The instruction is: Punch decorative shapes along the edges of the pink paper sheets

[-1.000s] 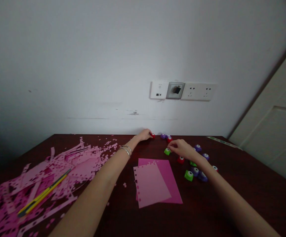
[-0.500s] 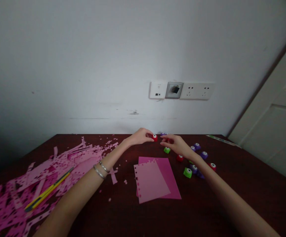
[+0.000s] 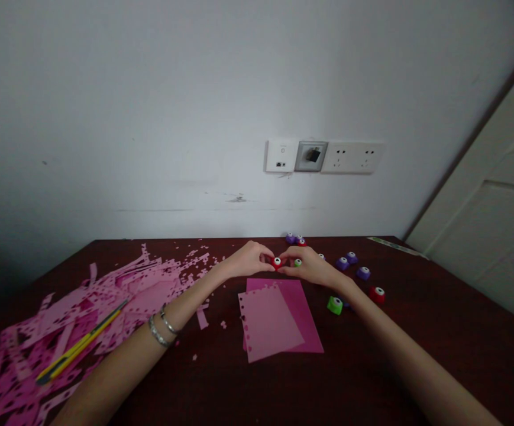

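Observation:
My left hand (image 3: 248,261) and my right hand (image 3: 310,267) meet just above the far edge of two pink paper sheets (image 3: 274,319). Both pinch a small red paper punch (image 3: 276,262) between their fingertips. A green punch (image 3: 298,262) peeks out just behind my right fingers. Two thin bracelets (image 3: 161,325) sit on my left forearm. More small punches lie to the right: a green one (image 3: 335,305), a red one (image 3: 376,293), purple ones (image 3: 351,258).
A heap of punched pink paper strips (image 3: 74,319) covers the left of the dark wooden table (image 3: 372,367), with a yellow utility knife (image 3: 79,343) on it. White wall sockets (image 3: 323,157) sit on the wall behind. A door (image 3: 496,207) stands at right.
My left hand carried the red punch from the table's back edge towards me. My right hand left the green punch and joined it on the red punch.

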{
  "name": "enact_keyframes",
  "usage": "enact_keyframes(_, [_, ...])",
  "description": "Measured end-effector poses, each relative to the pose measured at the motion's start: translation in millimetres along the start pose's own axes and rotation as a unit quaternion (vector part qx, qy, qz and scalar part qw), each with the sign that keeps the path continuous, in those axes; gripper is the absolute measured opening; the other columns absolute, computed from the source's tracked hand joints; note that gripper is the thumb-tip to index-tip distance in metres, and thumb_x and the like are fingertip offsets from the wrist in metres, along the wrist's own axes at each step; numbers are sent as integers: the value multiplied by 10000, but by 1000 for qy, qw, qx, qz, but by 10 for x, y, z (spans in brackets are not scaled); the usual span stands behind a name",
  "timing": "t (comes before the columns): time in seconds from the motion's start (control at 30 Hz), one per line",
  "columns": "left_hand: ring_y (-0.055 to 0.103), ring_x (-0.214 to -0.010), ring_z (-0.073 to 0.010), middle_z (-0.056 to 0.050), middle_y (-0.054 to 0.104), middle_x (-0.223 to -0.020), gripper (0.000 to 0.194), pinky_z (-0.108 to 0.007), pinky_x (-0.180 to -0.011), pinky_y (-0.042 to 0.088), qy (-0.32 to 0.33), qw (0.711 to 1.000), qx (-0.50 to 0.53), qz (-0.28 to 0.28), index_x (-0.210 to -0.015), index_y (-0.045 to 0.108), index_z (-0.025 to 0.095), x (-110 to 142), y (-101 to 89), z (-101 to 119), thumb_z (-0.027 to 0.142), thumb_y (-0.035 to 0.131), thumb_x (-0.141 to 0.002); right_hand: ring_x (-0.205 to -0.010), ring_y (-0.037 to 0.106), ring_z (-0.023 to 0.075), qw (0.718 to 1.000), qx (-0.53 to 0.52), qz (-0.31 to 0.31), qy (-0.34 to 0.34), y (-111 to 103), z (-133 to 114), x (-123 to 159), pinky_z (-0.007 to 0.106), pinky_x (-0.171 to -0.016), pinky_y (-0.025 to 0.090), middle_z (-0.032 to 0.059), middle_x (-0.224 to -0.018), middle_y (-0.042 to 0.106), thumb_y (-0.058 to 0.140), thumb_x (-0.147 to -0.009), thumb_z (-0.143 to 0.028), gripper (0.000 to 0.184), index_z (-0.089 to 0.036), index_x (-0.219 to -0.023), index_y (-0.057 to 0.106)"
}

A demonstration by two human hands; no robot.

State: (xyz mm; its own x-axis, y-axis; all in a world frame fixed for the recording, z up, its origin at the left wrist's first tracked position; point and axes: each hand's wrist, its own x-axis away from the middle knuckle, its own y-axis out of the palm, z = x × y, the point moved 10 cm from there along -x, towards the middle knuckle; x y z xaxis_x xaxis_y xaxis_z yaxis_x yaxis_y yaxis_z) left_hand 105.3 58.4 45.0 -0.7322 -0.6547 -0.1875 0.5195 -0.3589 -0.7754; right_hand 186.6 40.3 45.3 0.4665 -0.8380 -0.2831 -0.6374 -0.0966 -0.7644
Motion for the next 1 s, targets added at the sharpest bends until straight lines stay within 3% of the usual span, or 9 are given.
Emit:
enact_keyframes(0.3, [490,-563,-95,-15,607,-654,276,-228,-545,336,-7,999,-19,-41,-893,682,142,27,118,5,323,607,-699,-653,539,132,999,25,-24,0,78,-24,2,245,-587,419,33,-734,628,636,-699,-270,181,-152,-829,679])
enact_keyframes(0.43, [542,-660,-127,-42,630,-769,360,-236,-609,383,-2,997,-48,-58,-1008,617,137,42,83,41,367,589,-732,-628,530,130,999,32,-35,-6,92,-28,10,243,-570,406,28,-693,626,626,-706,-287,176,-148,-800,680])
enact_keyframes(0.53, [547,-872,-204,-114,609,-978,508,-284,-733,404,-9,985,-171,-35,-1126,526,116,133,-19,139,437,585,-736,-623,533,129,999,32,-32,-4,71,25,12,244,-572,408,30,-692,629,618,-718,-301,194,-143,-814,677])
enact_keyframes(0.63, [471,-1045,-296,-178,557,-1085,462,-385,-863,354,-58,946,-319,5,-1100,538,87,348,-39,278,445,479,-813,-637,549,136,999,31,-22,16,30,125,24,248,-580,417,36,-719,641,619,-721,-320,218,-144,-837,675])
enact_keyframes(0.73, [413,-1127,-355,-221,511,-1167,541,-460,-908,316,-75,933,-348,-55,-1143,529,72,625,292,439,502,387,-845,-644,560,142,998,35,-14,43,5,222,45,251,-581,422,39,-734,649,631,-711,-330,227,-142,-830,676])
enact_keyframes(0.87, [181,-1287,-408,-231,292,-1384,829,-552,-977,216,-80,946,-251,-189,-1330,358,138,926,812,538,704,393,-725,-649,562,143,998,24,-31,45,78,260,51,248,-580,425,40,-738,650,627,-710,-304,206,-138,-823,674])
enact_keyframes(1.0, [102,-1310,-404,-234,219,-1414,893,-592,-998,134,-99,942,-199,-250,-1357,311,134,1031,930,534,746,340,-707,-649,559,135,998,11,-58,21,211,232,29,242,-584,428,38,-748,642,618,-706,-267,192,-135,-837,669])
